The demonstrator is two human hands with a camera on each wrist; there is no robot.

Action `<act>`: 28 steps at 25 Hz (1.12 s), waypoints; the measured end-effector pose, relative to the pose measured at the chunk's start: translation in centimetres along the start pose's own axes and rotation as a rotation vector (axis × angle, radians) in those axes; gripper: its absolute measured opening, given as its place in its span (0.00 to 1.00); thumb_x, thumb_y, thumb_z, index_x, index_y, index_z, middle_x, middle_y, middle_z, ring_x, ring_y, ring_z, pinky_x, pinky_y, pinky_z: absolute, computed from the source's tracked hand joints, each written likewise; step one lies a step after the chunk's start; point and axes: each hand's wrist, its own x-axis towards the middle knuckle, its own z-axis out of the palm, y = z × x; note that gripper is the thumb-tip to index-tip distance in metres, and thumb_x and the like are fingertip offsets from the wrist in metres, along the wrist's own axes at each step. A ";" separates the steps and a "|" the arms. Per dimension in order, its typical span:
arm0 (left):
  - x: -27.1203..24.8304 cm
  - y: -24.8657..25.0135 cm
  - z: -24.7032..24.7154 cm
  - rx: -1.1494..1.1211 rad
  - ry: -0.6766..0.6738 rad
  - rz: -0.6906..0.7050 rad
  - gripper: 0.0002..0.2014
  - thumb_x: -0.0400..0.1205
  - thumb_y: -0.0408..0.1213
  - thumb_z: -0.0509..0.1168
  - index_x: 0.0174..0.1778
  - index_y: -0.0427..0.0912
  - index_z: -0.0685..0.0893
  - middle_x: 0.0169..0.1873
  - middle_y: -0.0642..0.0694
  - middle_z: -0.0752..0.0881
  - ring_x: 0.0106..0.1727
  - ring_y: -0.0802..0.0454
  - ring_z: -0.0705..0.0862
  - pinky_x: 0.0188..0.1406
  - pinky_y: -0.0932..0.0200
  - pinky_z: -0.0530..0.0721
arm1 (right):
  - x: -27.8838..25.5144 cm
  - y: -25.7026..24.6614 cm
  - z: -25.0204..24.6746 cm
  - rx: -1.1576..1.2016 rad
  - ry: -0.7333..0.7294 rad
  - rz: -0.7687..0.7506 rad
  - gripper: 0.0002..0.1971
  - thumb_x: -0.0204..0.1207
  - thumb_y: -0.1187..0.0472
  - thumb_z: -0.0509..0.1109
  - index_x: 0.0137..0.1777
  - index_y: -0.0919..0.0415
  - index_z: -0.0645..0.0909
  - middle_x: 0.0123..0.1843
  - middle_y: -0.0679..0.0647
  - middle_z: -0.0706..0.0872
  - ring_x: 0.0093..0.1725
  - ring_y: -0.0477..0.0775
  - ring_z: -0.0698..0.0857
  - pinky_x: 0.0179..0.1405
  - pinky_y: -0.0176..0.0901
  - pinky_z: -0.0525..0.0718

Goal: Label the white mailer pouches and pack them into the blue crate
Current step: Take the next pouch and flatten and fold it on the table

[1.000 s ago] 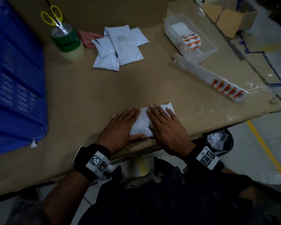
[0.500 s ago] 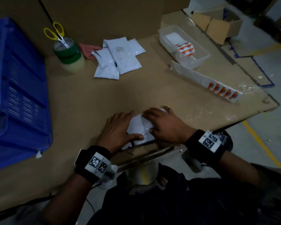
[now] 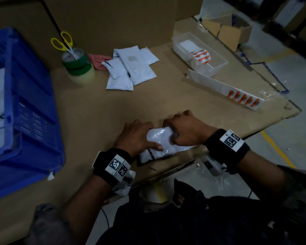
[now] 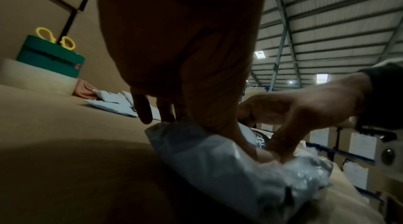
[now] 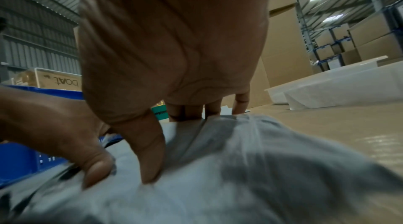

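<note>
White mailer pouch (image 3: 160, 144) lies lengthwise along the table edge (image 3: 175, 161), both hands' grip (image 3: 136, 137) (image 3: 185, 131) clamped on it.

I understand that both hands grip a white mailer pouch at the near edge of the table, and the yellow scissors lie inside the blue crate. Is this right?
Not entirely. Both the left hand and right hand do grip the white mailer pouch at the table's near edge, but the yellow scissors stand in the stacked tape rolls, outside the blue crate. The head view shows this.
</note>
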 end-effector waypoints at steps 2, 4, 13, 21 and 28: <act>0.2 -0.5 0.1 0.017 0.023 0.014 0.35 0.68 0.71 0.74 0.65 0.55 0.79 0.58 0.49 0.82 0.63 0.45 0.75 0.53 0.51 0.64 | 0.0 0.3 0.7 -0.079 0.054 -0.003 0.23 0.73 0.44 0.71 0.68 0.49 0.81 0.64 0.51 0.83 0.65 0.57 0.78 0.67 0.59 0.69; -0.1 -0.3 0.2 0.005 0.102 0.046 0.37 0.71 0.67 0.74 0.75 0.58 0.75 0.69 0.52 0.77 0.70 0.47 0.70 0.63 0.50 0.64 | -0.4 0.4 2.2 -0.128 0.132 -0.005 0.24 0.79 0.43 0.66 0.71 0.53 0.81 0.69 0.54 0.80 0.66 0.60 0.77 0.65 0.61 0.69; -2.8 -0.4 3.2 0.125 0.126 0.245 0.39 0.82 0.65 0.50 0.86 0.44 0.68 0.85 0.49 0.69 0.82 0.53 0.66 0.82 0.56 0.57 | -2.7 -3.3 7.2 -0.010 0.394 0.041 0.29 0.87 0.51 0.56 0.82 0.66 0.73 0.84 0.61 0.73 0.85 0.62 0.69 0.79 0.57 0.63; -3.0 -1.5 4.4 0.110 0.022 0.173 0.49 0.77 0.76 0.38 0.91 0.50 0.47 0.90 0.54 0.49 0.89 0.56 0.50 0.87 0.54 0.50 | -5.2 -3.2 9.4 -0.002 0.328 0.169 0.34 0.93 0.42 0.45 0.91 0.64 0.54 0.92 0.59 0.54 0.92 0.54 0.49 0.90 0.56 0.53; -2.7 -2.2 4.2 0.078 -0.011 0.205 0.56 0.71 0.83 0.30 0.91 0.49 0.45 0.90 0.53 0.47 0.89 0.56 0.46 0.88 0.53 0.48 | -3.7 -6.1 8.9 -0.004 0.328 0.236 0.31 0.91 0.48 0.47 0.90 0.62 0.60 0.91 0.58 0.61 0.91 0.56 0.56 0.89 0.56 0.53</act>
